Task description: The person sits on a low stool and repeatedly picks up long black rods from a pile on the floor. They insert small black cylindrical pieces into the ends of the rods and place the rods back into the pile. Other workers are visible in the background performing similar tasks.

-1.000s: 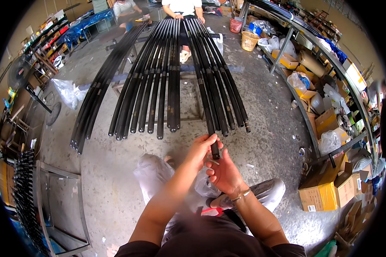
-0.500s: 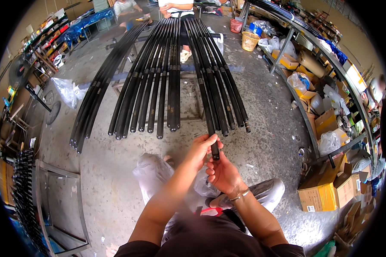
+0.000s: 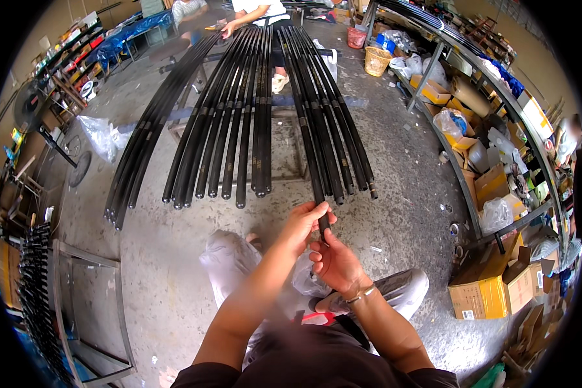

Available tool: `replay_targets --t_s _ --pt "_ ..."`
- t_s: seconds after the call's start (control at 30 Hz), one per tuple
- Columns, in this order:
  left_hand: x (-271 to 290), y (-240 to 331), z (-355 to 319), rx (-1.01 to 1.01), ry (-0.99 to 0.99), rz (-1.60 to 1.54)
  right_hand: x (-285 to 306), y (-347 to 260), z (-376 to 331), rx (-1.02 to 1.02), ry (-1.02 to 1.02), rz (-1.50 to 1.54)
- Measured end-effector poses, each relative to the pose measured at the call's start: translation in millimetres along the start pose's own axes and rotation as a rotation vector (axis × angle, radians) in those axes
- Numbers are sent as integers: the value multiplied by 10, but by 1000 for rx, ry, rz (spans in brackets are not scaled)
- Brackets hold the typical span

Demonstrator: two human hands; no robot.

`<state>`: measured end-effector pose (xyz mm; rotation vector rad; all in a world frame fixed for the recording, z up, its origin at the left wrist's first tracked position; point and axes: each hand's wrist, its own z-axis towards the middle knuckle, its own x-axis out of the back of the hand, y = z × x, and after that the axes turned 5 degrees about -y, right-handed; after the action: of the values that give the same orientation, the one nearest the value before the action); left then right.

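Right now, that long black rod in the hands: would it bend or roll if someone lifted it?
The black rod would probably flex a little: it is very long and thin, and its neighbours on the metal rack look slightly bowed, though the lens may add to that. Being round, it would likely roll if laid loose. The left hand and right hand grip only its near end.

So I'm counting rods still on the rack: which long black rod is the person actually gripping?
The rod reaching nearest, its end pinched between left hand and right hand; the others lie untouched.

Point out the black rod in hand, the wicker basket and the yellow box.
Black rod [image 3: 307, 152], head view, mid-shaft.
Wicker basket [image 3: 376, 61], head view, side wall.
Yellow box [image 3: 480, 299], head view, front face.
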<state>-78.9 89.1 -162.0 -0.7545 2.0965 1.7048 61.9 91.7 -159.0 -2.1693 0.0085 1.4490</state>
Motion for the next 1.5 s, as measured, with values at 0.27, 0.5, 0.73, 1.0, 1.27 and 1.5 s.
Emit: replay_targets --t_s 0.27,0.5,0.73,1.0,1.27,1.5 --pt "40 -39 32 -35 -18 27 -104 -18 9 6 94 -27" --pt "34 -30 11 16 17 10 -44 -19 13 -9 76 -50" --pt "48 -52 44 -21 3 27 -41 -21 17 29 131 -119" --pt "56 -45 29 1 0 4 -25 -21 15 36 135 -138" --pt "79 -63 50 -1 -5 -32 50 -8 -2 38 124 -80" --pt "115 -129 39 -52 24 5 89 35 -27 54 142 -68"
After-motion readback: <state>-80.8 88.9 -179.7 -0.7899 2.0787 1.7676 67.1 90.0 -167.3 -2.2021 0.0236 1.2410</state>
